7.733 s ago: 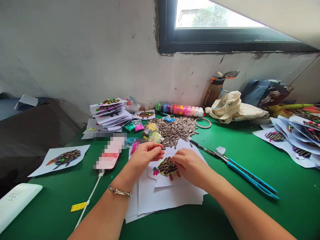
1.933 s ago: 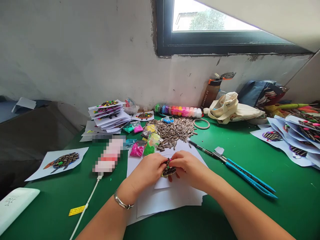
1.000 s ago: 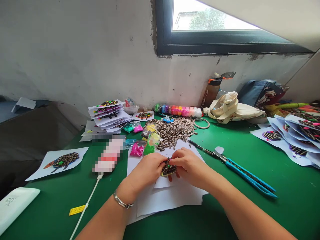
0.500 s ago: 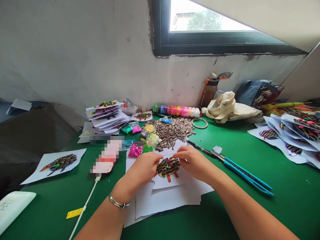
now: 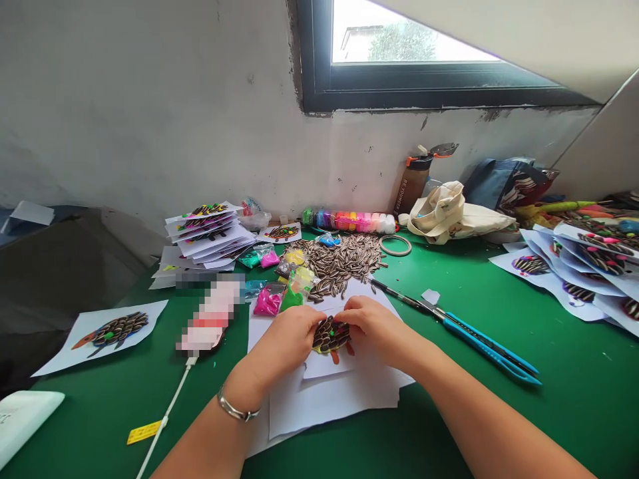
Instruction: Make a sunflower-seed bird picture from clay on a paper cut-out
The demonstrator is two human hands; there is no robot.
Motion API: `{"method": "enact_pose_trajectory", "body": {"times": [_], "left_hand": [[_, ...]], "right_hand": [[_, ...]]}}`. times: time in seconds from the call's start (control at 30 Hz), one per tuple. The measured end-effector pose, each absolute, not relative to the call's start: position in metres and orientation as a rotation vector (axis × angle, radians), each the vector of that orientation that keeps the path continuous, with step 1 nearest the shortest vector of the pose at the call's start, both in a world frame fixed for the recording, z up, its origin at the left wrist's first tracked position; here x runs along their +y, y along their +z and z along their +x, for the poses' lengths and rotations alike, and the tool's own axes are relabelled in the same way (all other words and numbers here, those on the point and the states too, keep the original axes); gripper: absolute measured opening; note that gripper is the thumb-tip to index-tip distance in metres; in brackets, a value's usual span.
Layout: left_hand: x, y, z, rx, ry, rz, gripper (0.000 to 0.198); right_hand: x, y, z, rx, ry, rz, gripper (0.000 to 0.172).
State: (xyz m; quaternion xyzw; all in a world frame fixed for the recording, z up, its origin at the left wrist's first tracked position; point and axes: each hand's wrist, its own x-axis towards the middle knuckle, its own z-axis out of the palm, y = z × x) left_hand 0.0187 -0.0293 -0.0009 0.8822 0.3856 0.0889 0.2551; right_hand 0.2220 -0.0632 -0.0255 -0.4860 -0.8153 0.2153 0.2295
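Observation:
A seed-covered animal picture point(image 5: 331, 335) with a yellowish edge, small green and pink dots and orange feet is on a small white paper point(image 5: 324, 367), on top of larger white sheets point(image 5: 344, 402). My left hand point(image 5: 292, 336) is at the picture's left side, fingers closed, thumb and fingertips at its upper edge. From the right, my right hand point(image 5: 372, 326) covers part of the picture, its fingers bent together at the upper right edge. Whether either hand pinches anything is hidden. Striped seeds point(image 5: 344, 259) are heaped just beyond the hands.
Clay packets point(image 5: 268, 301) lie left of the seeds. Blue tweezers point(image 5: 492, 349), a pen point(image 5: 399, 293) and a tape roll point(image 5: 395, 245) are to the right. Picture stacks point(image 5: 212, 233) stand on both sides, with a bottle point(image 5: 413, 181) and cloth bag point(image 5: 442, 216) behind. A white cable point(image 5: 170, 406) runs front left.
My right hand has moved slightly left over the picture and now covers more of its right side. My left hand stays at the left edge. The whole view has shifted slightly.

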Motion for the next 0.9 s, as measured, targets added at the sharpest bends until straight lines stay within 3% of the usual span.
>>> {"method": "enact_pose_trajectory", "body": {"times": [0.43, 0.9], "left_hand": [[-0.03, -0.01, 0.023, 1.001, 0.279, 2.477, 0.036], [-0.031, -0.007, 0.026, 1.013, 0.278, 2.454, 0.033]], "right_hand": [[-0.068, -0.013, 0.222, -2.189, 0.751, -1.328, 0.041], [-0.069, -0.006, 0.229, -2.174, 0.722, -1.443, 0.036]]}}
